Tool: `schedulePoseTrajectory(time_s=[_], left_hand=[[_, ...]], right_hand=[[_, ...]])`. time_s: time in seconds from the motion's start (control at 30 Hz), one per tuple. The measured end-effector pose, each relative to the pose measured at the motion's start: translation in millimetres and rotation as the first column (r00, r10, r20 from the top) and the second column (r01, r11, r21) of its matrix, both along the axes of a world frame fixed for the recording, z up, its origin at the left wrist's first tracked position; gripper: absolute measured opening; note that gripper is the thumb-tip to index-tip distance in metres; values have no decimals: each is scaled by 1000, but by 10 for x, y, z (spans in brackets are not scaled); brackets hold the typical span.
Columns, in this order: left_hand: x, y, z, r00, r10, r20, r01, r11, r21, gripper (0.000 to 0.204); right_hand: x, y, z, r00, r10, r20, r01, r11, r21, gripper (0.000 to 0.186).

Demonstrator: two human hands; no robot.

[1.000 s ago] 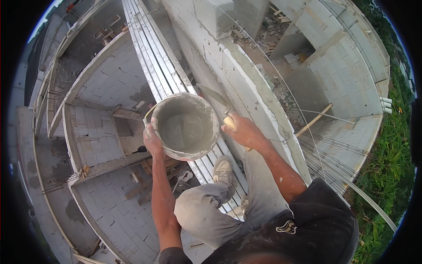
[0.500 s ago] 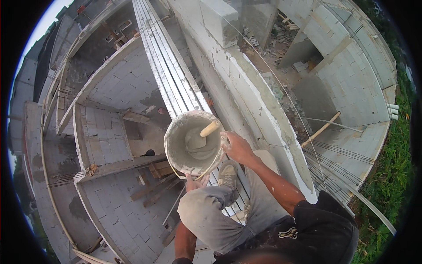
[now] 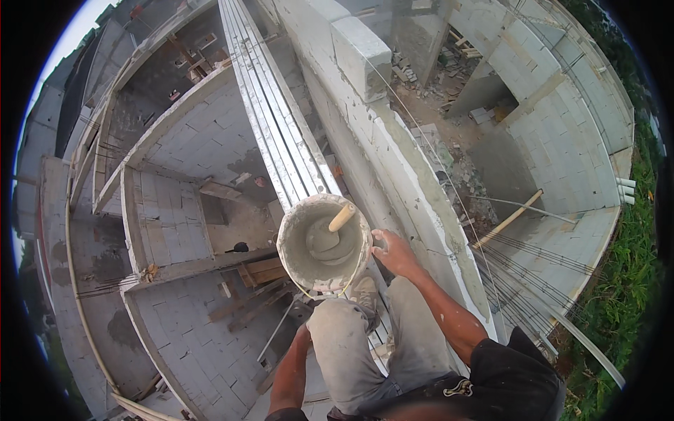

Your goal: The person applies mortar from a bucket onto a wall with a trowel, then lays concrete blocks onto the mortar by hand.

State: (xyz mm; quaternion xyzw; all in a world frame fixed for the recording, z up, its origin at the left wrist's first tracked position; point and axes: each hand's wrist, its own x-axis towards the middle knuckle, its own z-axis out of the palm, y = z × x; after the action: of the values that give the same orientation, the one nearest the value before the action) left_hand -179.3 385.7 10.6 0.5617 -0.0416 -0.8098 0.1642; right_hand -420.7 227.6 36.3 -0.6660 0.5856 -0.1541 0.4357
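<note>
A mortar-crusted bucket (image 3: 286, 242) stands on the metal planks in front of my knees, its thin wire handle hanging down on the near side. Inside lies wet grey mortar (image 3: 326, 258); the wooden handle of a tool (image 3: 342, 218), its blade sunk in the mortar, leans up toward the right rim. Just right of the rim is my right hand (image 3: 394, 252), fingers apart and holding nothing; whether a fingertip touches the bucket is unclear. My left hand (image 3: 303, 332) is down beside my left knee, its fingers mostly hidden.
Long metal planks (image 3: 270, 119) run ahead under my feet. Along the right rises a block wall (image 3: 414, 189) with mortar on top, a large block (image 3: 361, 56) and a taut string. Deep rooms drop away on both sides. Steel bars (image 3: 540, 252) stick out at right.
My left hand has left the bucket's near side and dropped beside my knee. My right hand has let go of the rim. The bucket appears lower and further right in view.
</note>
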Motion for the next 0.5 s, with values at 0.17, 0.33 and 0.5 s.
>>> schedulePoseTrajectory(time_s=[0.17,0.33,0.5], left_hand=[[533,702,186,922,-386,-24,380,895,232,85],[103,795,1056,991,-41,-129,76,957,280,99],[-229,1118,1657,967,-53,251,-18,962,272,91]], right_hand=[[18,111,702,988,-112,109,80,962,261,47],[79,297,1687,997,-38,70,18,965,263,46],[326,300,2784,981,-13,192,-51,946,321,48]])
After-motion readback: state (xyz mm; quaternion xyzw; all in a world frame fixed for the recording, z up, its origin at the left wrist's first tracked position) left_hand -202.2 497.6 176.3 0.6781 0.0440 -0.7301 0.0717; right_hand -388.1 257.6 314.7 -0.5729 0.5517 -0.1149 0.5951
